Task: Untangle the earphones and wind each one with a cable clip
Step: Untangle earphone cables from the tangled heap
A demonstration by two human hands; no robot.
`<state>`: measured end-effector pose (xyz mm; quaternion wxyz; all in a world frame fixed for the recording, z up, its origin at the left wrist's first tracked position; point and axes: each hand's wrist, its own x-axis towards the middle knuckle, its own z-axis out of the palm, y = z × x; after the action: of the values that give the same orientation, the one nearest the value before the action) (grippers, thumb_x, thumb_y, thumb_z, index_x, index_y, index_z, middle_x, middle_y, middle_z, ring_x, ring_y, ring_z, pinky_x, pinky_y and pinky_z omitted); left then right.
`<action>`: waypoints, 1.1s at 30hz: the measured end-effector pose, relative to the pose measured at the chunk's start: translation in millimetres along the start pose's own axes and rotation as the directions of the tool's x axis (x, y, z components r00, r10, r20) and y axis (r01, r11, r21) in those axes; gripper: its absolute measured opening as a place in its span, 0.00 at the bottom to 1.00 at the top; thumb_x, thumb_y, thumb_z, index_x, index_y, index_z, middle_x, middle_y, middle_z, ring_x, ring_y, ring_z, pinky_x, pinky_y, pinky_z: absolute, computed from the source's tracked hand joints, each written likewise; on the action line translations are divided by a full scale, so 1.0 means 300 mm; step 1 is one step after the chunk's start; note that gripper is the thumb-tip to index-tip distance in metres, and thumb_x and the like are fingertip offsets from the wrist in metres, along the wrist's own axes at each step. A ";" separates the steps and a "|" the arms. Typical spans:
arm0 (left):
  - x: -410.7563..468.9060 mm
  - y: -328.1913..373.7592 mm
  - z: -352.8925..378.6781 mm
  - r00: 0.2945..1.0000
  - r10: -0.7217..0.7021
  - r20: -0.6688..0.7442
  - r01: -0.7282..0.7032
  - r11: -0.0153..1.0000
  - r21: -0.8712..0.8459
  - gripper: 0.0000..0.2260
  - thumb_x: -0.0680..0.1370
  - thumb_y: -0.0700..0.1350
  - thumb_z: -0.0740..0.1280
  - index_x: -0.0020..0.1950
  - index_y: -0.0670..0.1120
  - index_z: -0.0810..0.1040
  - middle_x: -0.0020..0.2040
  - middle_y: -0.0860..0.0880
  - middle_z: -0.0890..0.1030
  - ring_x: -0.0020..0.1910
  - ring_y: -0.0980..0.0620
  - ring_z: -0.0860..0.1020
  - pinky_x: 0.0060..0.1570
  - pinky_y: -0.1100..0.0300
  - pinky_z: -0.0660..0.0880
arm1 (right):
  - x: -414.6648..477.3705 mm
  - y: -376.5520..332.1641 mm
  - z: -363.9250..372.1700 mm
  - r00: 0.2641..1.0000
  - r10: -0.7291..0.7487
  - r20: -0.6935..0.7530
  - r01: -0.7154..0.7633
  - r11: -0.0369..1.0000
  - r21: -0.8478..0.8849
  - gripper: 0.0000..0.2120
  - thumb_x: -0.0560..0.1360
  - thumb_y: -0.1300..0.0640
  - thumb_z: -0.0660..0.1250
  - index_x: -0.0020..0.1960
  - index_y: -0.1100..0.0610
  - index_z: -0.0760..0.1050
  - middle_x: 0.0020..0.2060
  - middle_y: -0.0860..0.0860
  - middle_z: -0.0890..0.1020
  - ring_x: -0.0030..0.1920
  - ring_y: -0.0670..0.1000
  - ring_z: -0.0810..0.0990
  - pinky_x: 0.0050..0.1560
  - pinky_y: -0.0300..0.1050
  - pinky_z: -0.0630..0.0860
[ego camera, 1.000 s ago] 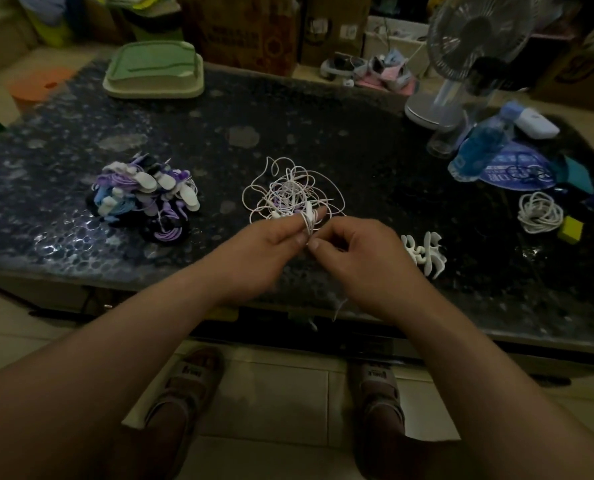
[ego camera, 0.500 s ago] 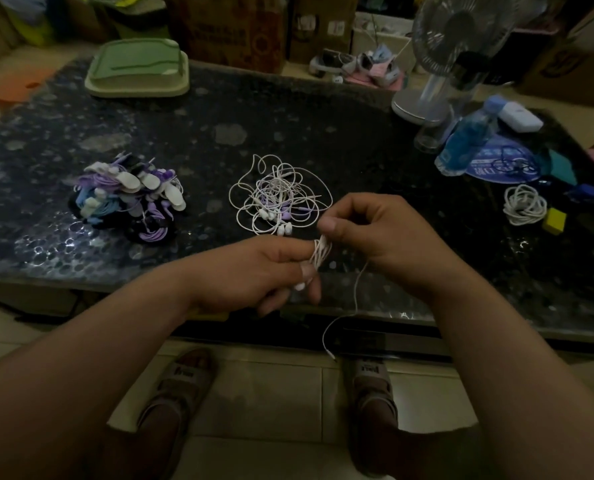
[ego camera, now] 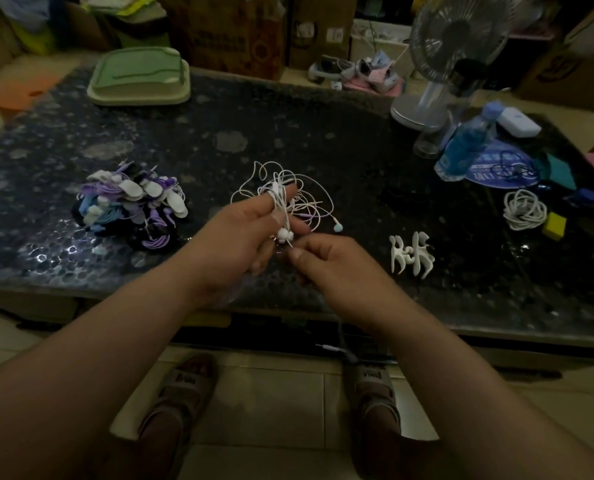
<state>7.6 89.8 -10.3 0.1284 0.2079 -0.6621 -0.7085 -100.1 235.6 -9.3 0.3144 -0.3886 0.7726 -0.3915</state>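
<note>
**Desk:** What's nearest your camera?

**Operator:** From my remote seat, the nearest thing is a plug [ego camera: 326, 348] dangling below the table [ego camera: 323, 143] edge on a slack run of cord that climbs into the right hand [ego camera: 330, 271]. That hand is curled, thumb and forefinger pinching the white earphone cable [ego camera: 278, 202] just under its earbuds [ego camera: 283, 234]. The left hand [ego camera: 247, 237], touching it, grips the same cable, with strands running up along its raised forefinger.

**Desk:** What has just changed?

**Operator:** Half a second ago the left hand sat low with the bundle while the right was up, drawing cord. Now the left is up and the right is down. A second ago both were pinching at the near edge of the tangle [ego camera: 309, 199]. I read this as one earphone pulled out and being gathered for winding. I can't tell whether it is fully free, because the left hand overlaps the heap behind it.

**Desk:** And farther out?

**Operator:** The white cable clips [ego camera: 411, 254] lie just right of the hands, untouched. I'd judge one is wanted next. The tangle sits mid-table, the pile of wound earphones [ego camera: 132, 206] is well to its left, a loose coil [ego camera: 524, 209] lies far right, and a fan [ego camera: 458, 46] stands at the back.
</note>
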 end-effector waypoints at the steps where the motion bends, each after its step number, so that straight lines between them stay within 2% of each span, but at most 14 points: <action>1: -0.005 -0.005 -0.002 1.000 0.016 -0.017 -0.014 0.993 0.119 0.16 0.87 0.40 0.58 0.74 0.48 0.75 0.48 0.53 0.87 0.24 0.55 0.65 0.28 0.57 0.62 | -0.008 -0.009 -0.007 1.000 -0.017 -0.008 0.017 0.996 -0.084 0.11 0.84 0.52 0.65 0.48 0.53 0.83 0.38 0.51 0.83 0.33 0.39 0.75 0.37 0.44 0.71; 5: -0.012 -0.034 -0.020 0.994 0.102 0.030 -0.100 0.808 0.580 0.10 0.86 0.44 0.61 0.64 0.47 0.80 0.52 0.52 0.87 0.37 0.49 0.80 0.39 0.50 0.76 | -0.010 0.002 -0.029 0.997 -0.050 -0.067 0.027 0.953 -0.302 0.09 0.82 0.49 0.67 0.47 0.50 0.83 0.36 0.44 0.82 0.35 0.40 0.78 0.36 0.37 0.71; 6: -0.015 -0.043 -0.025 0.993 0.093 0.077 -0.121 0.737 0.665 0.09 0.86 0.45 0.62 0.59 0.47 0.81 0.48 0.50 0.86 0.40 0.48 0.81 0.43 0.47 0.78 | -0.009 0.003 -0.038 0.994 -0.066 -0.091 0.035 0.950 -0.310 0.07 0.81 0.49 0.69 0.46 0.49 0.83 0.36 0.43 0.82 0.37 0.39 0.78 0.35 0.34 0.70; 8: -0.030 -0.042 -0.020 0.984 0.023 0.178 -0.148 0.667 0.731 0.08 0.86 0.45 0.62 0.50 0.47 0.79 0.40 0.48 0.82 0.38 0.47 0.78 0.43 0.44 0.78 | -0.003 0.003 -0.061 0.986 -0.109 -0.123 0.072 0.959 -0.275 0.05 0.78 0.50 0.73 0.44 0.49 0.82 0.36 0.42 0.82 0.39 0.37 0.79 0.36 0.32 0.70; 10: -0.044 -0.018 -0.008 0.959 -0.104 0.265 -0.112 0.719 0.686 0.10 0.86 0.45 0.61 0.50 0.46 0.80 0.37 0.50 0.82 0.35 0.42 0.76 0.37 0.48 0.77 | 0.002 0.000 -0.089 0.986 -0.136 -0.099 0.113 0.971 -0.212 0.05 0.77 0.52 0.75 0.44 0.50 0.82 0.38 0.45 0.84 0.40 0.41 0.81 0.41 0.37 0.76; 12: -0.050 0.009 -0.003 0.926 -0.209 0.315 -0.006 0.824 0.566 0.12 0.87 0.43 0.60 0.50 0.42 0.81 0.30 0.53 0.78 0.28 0.44 0.69 0.30 0.53 0.66 | 0.003 -0.006 -0.118 0.991 -0.128 -0.045 0.124 0.988 -0.089 0.04 0.77 0.54 0.75 0.46 0.54 0.83 0.40 0.50 0.86 0.43 0.47 0.84 0.46 0.45 0.80; 14: -0.045 0.027 -0.014 0.899 -0.240 0.367 0.043 0.881 0.471 0.13 0.86 0.40 0.60 0.47 0.40 0.81 0.26 0.50 0.71 0.24 0.49 0.64 0.28 0.53 0.59 | 0.003 -0.004 -0.139 0.991 -0.133 0.002 0.132 0.988 0.081 0.04 0.78 0.58 0.74 0.48 0.59 0.83 0.42 0.54 0.87 0.42 0.49 0.85 0.44 0.43 0.80; 18: -0.042 0.036 -0.017 0.841 -0.236 0.486 0.056 0.933 0.357 0.12 0.83 0.38 0.60 0.45 0.39 0.80 0.26 0.46 0.68 0.22 0.53 0.63 0.28 0.55 0.58 | -0.001 -0.002 -0.150 0.985 -0.151 0.086 0.131 0.969 0.209 0.03 0.79 0.60 0.72 0.48 0.60 0.82 0.40 0.55 0.86 0.40 0.49 0.83 0.43 0.41 0.79; 21: -0.047 0.037 -0.019 0.780 -0.200 0.593 0.169 0.980 0.108 0.15 0.81 0.40 0.59 0.61 0.37 0.81 0.36 0.44 0.77 0.23 0.54 0.64 0.25 0.61 0.61 | -0.006 -0.010 -0.150 0.986 -0.094 0.136 0.028 0.905 0.425 0.04 0.78 0.60 0.70 0.47 0.60 0.80 0.35 0.51 0.82 0.33 0.44 0.79 0.34 0.35 0.75; 23: -0.053 0.045 -0.023 0.783 -0.139 0.606 0.221 0.973 -0.063 0.19 0.81 0.39 0.58 0.69 0.42 0.80 0.41 0.44 0.79 0.22 0.56 0.64 0.24 0.62 0.60 | 0.001 -0.009 -0.137 0.989 -0.042 0.142 -0.047 0.820 0.571 0.05 0.75 0.56 0.69 0.46 0.59 0.80 0.35 0.52 0.80 0.31 0.45 0.73 0.29 0.33 0.66; 25: -0.059 0.058 -0.015 0.824 -0.067 0.563 0.215 0.956 -0.201 0.20 0.81 0.38 0.58 0.70 0.45 0.81 0.41 0.45 0.78 0.21 0.58 0.63 0.24 0.61 0.58 | 0.016 0.002 -0.103 0.991 0.001 0.134 -0.082 0.798 0.597 0.04 0.78 0.57 0.69 0.47 0.57 0.81 0.35 0.54 0.74 0.30 0.47 0.64 0.29 0.37 0.56; 28: -0.030 0.056 -0.007 0.931 -0.046 0.363 0.180 0.922 -0.344 0.20 0.83 0.38 0.57 0.74 0.44 0.76 0.42 0.47 0.78 0.21 0.59 0.62 0.25 0.62 0.56 | 0.014 0.009 -0.038 0.990 0.037 0.136 -0.105 0.838 0.536 0.09 0.84 0.55 0.64 0.51 0.58 0.79 0.31 0.49 0.68 0.27 0.44 0.61 0.26 0.36 0.57; 30: -0.004 0.034 -0.012 0.982 -0.063 0.181 0.112 0.954 -0.279 0.18 0.85 0.38 0.56 0.74 0.44 0.75 0.44 0.48 0.80 0.21 0.58 0.61 0.26 0.61 0.56 | -0.002 -0.006 -0.007 0.994 0.045 0.102 -0.084 0.909 0.408 0.11 0.85 0.55 0.63 0.50 0.59 0.79 0.27 0.46 0.71 0.25 0.42 0.66 0.25 0.34 0.63; 33: 0.003 0.011 -0.023 1.000 -0.025 -0.014 0.025 0.998 0.056 0.14 0.87 0.39 0.57 0.69 0.39 0.78 0.49 0.53 0.84 0.22 0.57 0.65 0.29 0.58 0.59 | -0.014 -0.016 0.015 0.998 0.025 0.057 -0.031 0.993 0.113 0.11 0.85 0.55 0.64 0.51 0.57 0.84 0.33 0.48 0.80 0.33 0.41 0.76 0.33 0.35 0.73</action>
<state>9.6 83.0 -7.3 0.1179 0.2242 -0.6783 -0.6897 -92.8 235.6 -6.7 0.3627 -0.3697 0.7454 -0.4196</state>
